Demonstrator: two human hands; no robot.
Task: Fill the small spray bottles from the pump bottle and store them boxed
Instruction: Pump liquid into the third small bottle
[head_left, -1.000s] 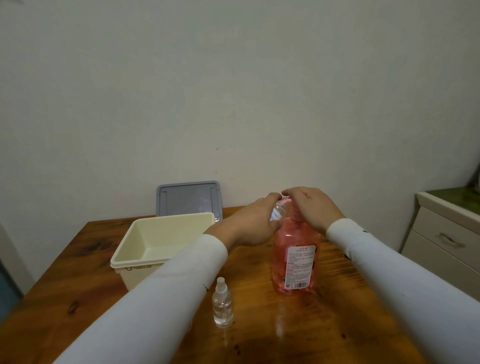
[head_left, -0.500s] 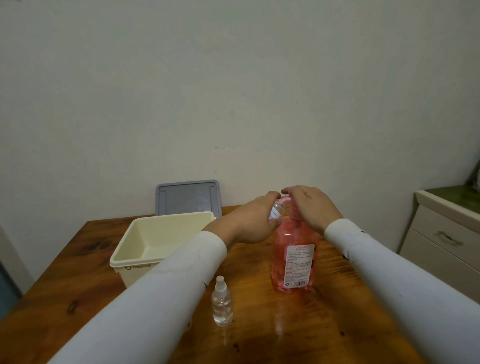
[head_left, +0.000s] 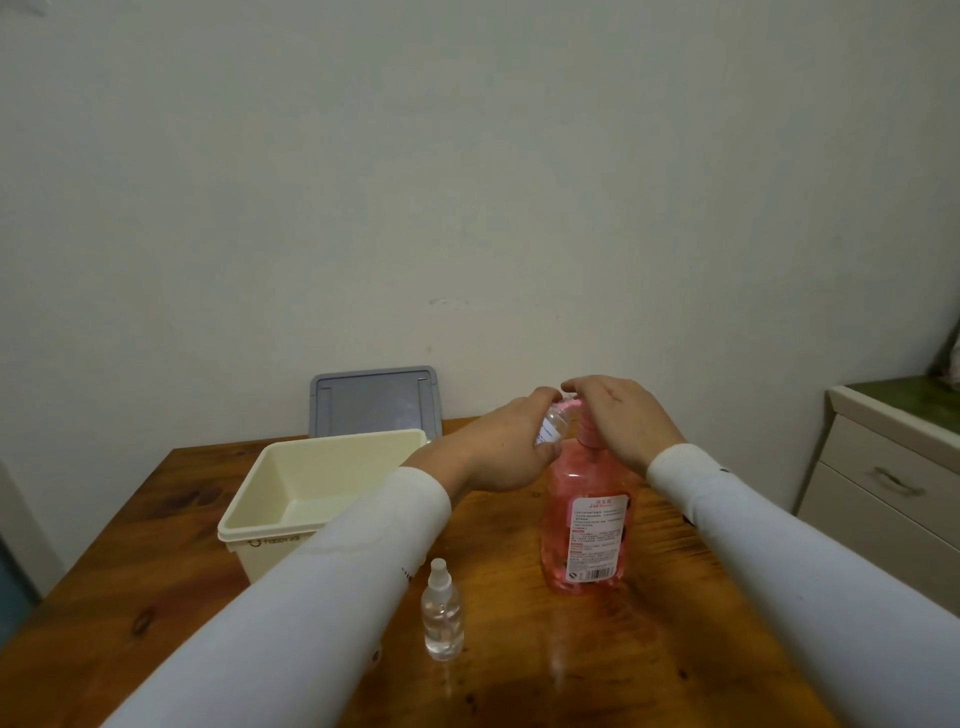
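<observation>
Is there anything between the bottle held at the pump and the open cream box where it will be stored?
Nothing visible. The left hand holds the small bottle beside the cream box; its lid leans on the wall behind.

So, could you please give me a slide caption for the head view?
Left hand holds small bottle at pump bottle spout; right hand presses pump.

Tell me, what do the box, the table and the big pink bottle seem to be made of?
Box: probably plastic, cream, smooth matte walls. Table: wood, glossy varnish, with visible grain, knots and reflections. Pink bottle: clear plastic, likely; pink liquid shows through.
</observation>
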